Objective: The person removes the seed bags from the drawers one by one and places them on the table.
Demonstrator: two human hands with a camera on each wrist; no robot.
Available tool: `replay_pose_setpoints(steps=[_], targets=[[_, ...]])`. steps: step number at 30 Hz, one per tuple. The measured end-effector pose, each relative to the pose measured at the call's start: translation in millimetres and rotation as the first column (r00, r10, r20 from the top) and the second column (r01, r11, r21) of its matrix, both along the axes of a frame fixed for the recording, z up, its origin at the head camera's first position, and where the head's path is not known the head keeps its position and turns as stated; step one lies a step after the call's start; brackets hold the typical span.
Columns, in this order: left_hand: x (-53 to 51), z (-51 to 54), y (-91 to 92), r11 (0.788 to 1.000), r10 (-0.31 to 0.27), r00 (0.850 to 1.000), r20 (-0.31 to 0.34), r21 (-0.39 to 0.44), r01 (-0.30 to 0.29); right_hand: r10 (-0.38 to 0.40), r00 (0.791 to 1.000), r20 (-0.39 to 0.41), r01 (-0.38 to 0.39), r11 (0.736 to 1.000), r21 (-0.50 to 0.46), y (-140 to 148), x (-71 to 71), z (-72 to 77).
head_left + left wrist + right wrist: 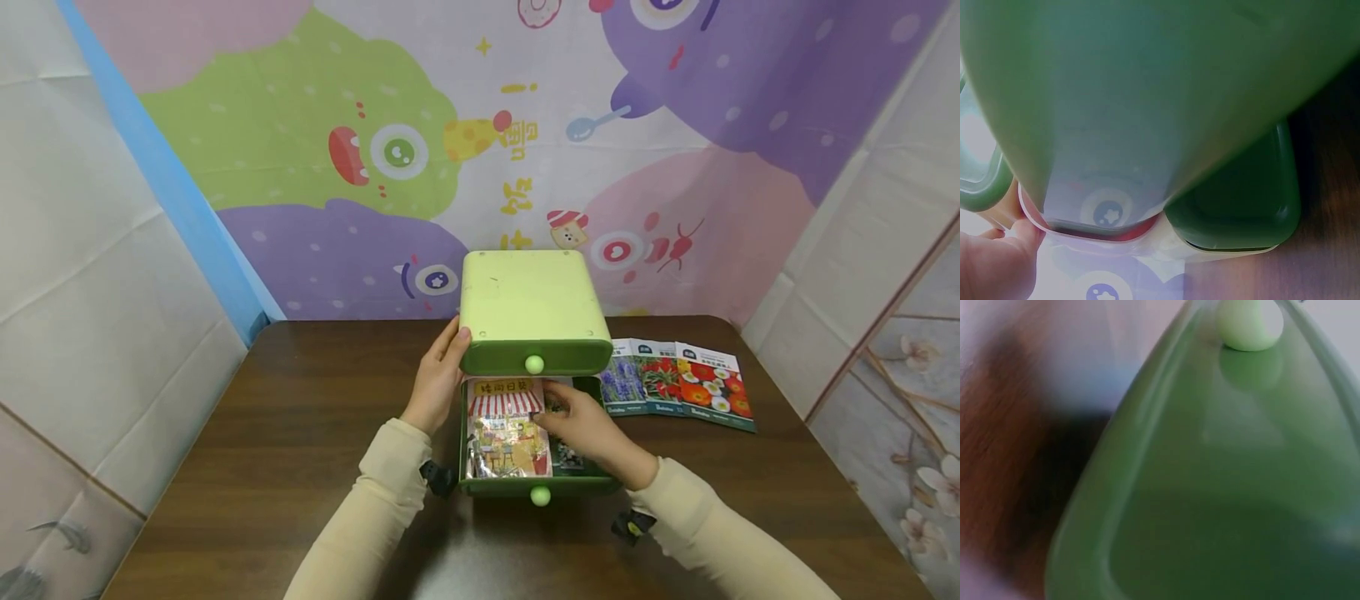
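A small light-green drawer cabinet (532, 296) stands on the table with its lower drawer (506, 486) pulled out. My left hand (438, 375) rests against the cabinet's left side, the thumb near the front edge of the top. In the left wrist view, part of the left hand (1000, 265) shows at the lower left. An illustrated packet (506, 446) with a striped awning and a glossy surface lies in the drawer's left part. At its upper right edge, my right hand (585, 425) pinches the packet. A darker patterned item (570, 457) lies beside it, partly hidden by that hand.
Several flower-picture packets (716, 387) lie overlapping on the table, right of the cabinet. The closed upper drawer has a round knob (534, 364). Another knob (540, 496) is on the lower drawer's front. Behind the brown table (337, 417) hangs a cartoon-print cloth (300, 142).
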State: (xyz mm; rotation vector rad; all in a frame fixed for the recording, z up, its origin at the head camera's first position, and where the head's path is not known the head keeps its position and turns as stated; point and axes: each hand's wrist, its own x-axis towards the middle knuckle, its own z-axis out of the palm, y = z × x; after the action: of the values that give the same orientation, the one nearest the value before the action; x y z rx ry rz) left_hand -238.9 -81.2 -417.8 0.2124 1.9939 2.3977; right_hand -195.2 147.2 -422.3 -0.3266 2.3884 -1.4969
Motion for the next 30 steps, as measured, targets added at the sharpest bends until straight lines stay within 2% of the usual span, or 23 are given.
replay_pose_setpoints(steps=[5, 9, 24, 30], targets=[[0.5, -0.2, 0.0, 1.000, 0.000, 1.000, -0.001, 0.010, 0.000, -0.042, 0.994, 0.104, 0.047, 0.998, -0.050, 3.2, -5.5, 0.6], [1.1, -0.1, -0.6, 1.000, -0.004, 1.000, -0.002, 0.005, 0.004, -0.035, 0.987, 0.156, 0.041, 0.998, -0.039, 4.6, -7.7, 1.0], [0.4, -0.6, -0.9, 1.000, -0.007, 1.000, -0.005, 0.015, 0.007, 0.036, 0.978, 0.205, -0.033, 0.999, -0.016, 2.4, -11.6, -6.7], [0.1, -1.6, -0.7, 1.000, -0.006, 1.000, -0.003, 0.004, 0.006, -0.010, 0.977, 0.212, 0.007, 1.000, 0.013, 2.2, -10.6, -3.4]])
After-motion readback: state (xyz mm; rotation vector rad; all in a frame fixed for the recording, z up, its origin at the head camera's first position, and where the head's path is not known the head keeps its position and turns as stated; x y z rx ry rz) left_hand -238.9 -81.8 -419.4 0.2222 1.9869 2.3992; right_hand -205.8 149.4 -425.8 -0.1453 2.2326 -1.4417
